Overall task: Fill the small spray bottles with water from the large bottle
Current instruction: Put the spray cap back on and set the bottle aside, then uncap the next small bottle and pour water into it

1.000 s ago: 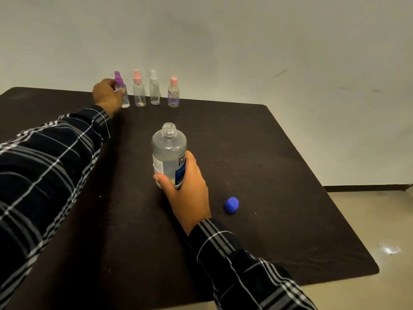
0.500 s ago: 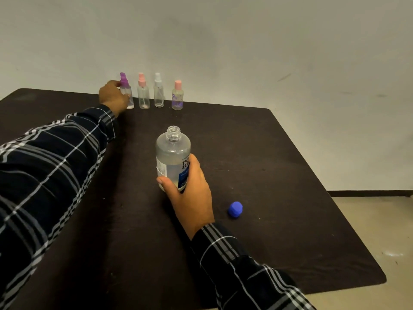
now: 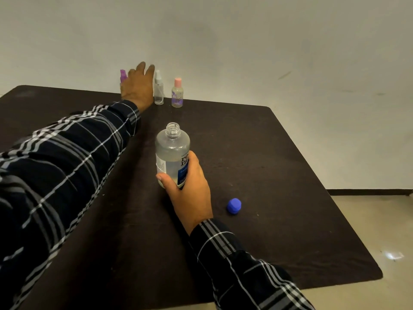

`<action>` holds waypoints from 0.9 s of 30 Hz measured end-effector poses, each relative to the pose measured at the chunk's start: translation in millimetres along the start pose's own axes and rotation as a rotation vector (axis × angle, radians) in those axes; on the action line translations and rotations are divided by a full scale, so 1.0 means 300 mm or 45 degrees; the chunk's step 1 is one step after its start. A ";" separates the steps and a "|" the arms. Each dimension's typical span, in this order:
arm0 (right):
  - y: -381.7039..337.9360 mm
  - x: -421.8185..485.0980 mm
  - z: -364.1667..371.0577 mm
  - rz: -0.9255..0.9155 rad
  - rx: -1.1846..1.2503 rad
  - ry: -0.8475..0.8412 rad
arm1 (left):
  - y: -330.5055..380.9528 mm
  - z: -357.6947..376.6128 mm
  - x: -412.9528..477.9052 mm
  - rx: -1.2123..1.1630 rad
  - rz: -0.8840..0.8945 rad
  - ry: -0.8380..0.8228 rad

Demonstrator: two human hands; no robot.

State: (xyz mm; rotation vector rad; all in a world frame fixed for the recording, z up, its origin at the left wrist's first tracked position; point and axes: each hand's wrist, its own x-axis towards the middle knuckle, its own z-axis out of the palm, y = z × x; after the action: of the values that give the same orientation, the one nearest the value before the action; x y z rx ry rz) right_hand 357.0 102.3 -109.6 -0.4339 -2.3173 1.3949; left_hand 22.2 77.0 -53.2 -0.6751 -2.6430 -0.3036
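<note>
The large clear bottle point(image 3: 172, 151) stands uncapped in the middle of the dark table point(image 3: 279, 153), part full of water. My right hand point(image 3: 190, 193) grips its lower half from the near side. Its blue cap point(image 3: 234, 205) lies on the table to the right. Small spray bottles stand in a row at the far edge: a purple-topped one point(image 3: 123, 75), mostly hidden, a white-topped one point(image 3: 158, 90) and a pink-capped one point(image 3: 177, 92). My left hand point(image 3: 138, 86) is stretched out between the purple and white ones, fingers extended, covering whatever stands behind it.
A plain light wall rises right behind the row of small bottles. The table's right edge drops to a pale floor point(image 3: 368, 220). My plaid sleeves cross the table's left and near parts.
My left hand has left the purple-topped bottle and moved right, now covering the pink-topped spray bottle that showed before. My right hand still holds the large bottle in place.
</note>
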 end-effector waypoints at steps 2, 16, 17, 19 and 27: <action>0.001 0.000 0.000 -0.007 0.000 0.010 | 0.000 0.014 0.009 0.062 -0.033 -0.032; 0.010 0.003 -0.008 -0.039 0.030 0.001 | 0.011 -0.113 -0.073 -0.440 -0.200 0.062; 0.006 0.001 -0.010 -0.037 0.028 0.003 | 0.008 -0.139 -0.095 -0.487 -0.194 0.060; 0.000 -0.001 -0.009 -0.034 -0.001 0.012 | 0.001 -0.199 -0.143 -0.540 -0.182 0.038; -0.075 -0.080 -0.078 0.186 0.026 -0.019 | -0.038 -0.435 -0.490 -0.508 0.012 -0.308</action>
State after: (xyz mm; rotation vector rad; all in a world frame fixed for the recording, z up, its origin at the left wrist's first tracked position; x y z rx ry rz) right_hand 387.9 99.1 -83.7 -0.5991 -2.3214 1.4922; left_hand 176.8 -32.4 0.4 -0.8963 -2.8321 -0.8081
